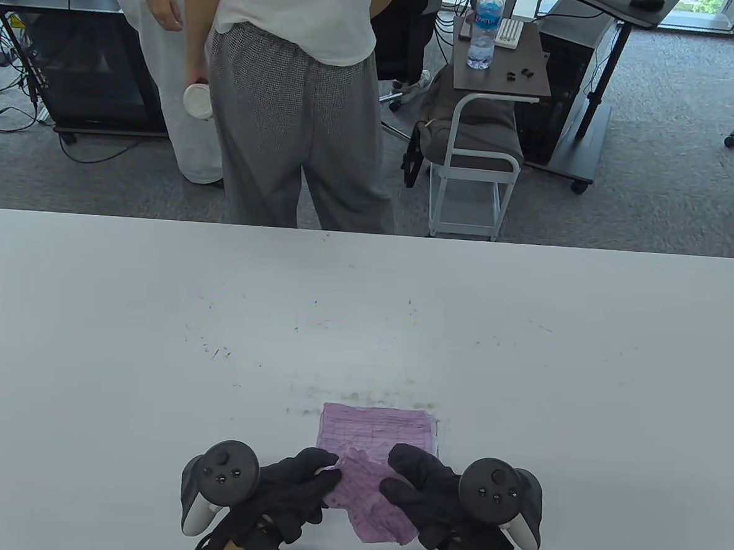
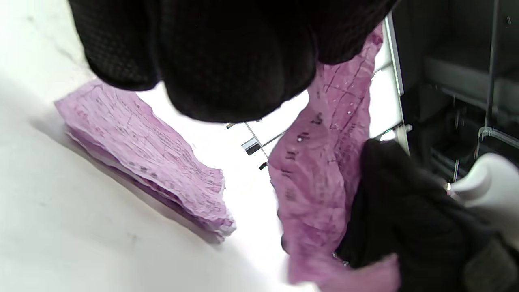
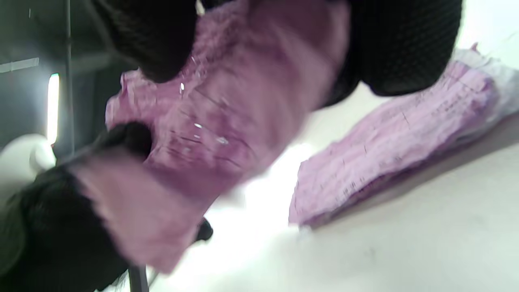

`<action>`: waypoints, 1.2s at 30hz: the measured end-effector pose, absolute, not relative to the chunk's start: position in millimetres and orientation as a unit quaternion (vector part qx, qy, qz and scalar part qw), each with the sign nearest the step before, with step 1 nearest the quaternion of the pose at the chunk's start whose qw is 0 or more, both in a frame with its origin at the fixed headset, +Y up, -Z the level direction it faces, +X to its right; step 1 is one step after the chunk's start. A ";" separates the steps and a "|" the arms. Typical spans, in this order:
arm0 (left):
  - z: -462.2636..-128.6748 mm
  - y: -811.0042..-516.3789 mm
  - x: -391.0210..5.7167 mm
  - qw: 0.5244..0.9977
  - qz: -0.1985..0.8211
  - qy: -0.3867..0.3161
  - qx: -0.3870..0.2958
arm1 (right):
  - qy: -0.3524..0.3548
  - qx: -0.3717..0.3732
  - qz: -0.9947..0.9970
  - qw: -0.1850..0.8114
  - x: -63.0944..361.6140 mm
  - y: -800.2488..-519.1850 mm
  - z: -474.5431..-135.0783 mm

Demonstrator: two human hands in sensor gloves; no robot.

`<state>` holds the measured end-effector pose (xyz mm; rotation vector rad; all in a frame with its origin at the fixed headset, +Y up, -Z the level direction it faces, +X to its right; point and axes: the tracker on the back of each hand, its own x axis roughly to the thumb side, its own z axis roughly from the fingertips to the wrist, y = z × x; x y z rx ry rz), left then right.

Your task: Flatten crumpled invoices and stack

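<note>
Our left hand and right hand each pinch one side of a crinkled pink invoice, held up just above the tabletop. We think we are pulling it flat. Next it should go on the pink stack, which lies just behind it.

grey carpet floor, black cabinet, side table, windows behind.
</note>
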<state>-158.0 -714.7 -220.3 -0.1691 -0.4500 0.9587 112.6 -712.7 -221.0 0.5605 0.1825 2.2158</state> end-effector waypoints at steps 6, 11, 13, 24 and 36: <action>-216.6 -711.3 -148.5 0.849 0.462 -0.238 -0.096 | 0.053 0.272 0.855 0.438 97.9 -712.4 -216.9; -219.1 -714.7 -153.1 0.838 0.481 -0.233 -0.110 | -0.019 0.204 0.816 0.541 103.7 -707.2 -216.8; -220.6 -718.4 -152.9 0.834 0.487 -0.224 -0.125 | -0.018 0.186 0.817 0.546 106.8 -707.7 -215.7; -214.2 -700.4 -155.6 0.856 0.437 -0.270 -0.059 | -0.033 0.238 0.883 0.404 100.9 -704.2 -212.7; -210.4 -703.0 -139.5 0.845 0.455 -0.271 -0.072 | -0.010 0.278 0.888 0.367 76.5 -704.6 -204.1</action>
